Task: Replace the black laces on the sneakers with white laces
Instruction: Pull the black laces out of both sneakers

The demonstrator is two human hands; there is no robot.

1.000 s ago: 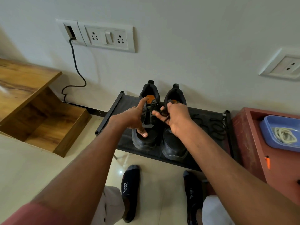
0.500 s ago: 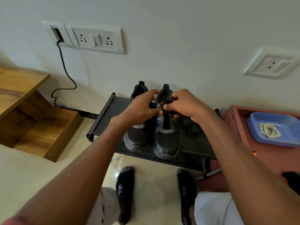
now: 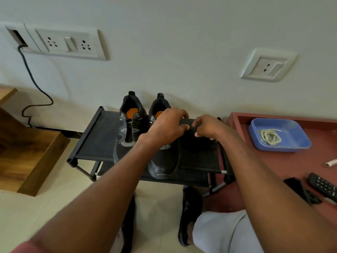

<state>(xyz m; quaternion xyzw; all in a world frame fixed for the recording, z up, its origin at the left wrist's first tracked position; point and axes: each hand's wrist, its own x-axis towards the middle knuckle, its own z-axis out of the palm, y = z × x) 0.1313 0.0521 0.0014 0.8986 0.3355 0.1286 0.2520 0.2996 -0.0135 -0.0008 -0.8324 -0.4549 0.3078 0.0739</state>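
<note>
As view shifts, hands [image 3: 186,127] right of sneakers [image 3: 145,128]

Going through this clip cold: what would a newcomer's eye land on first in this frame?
First, the two hands meeting at centre: the left hand and the right hand work together over the black rack, beside the right-side black sneaker. Next to it stands the other sneaker, its orange insole showing. Off to the right, a blue tray on the red table holds coiled white laces.
</note>
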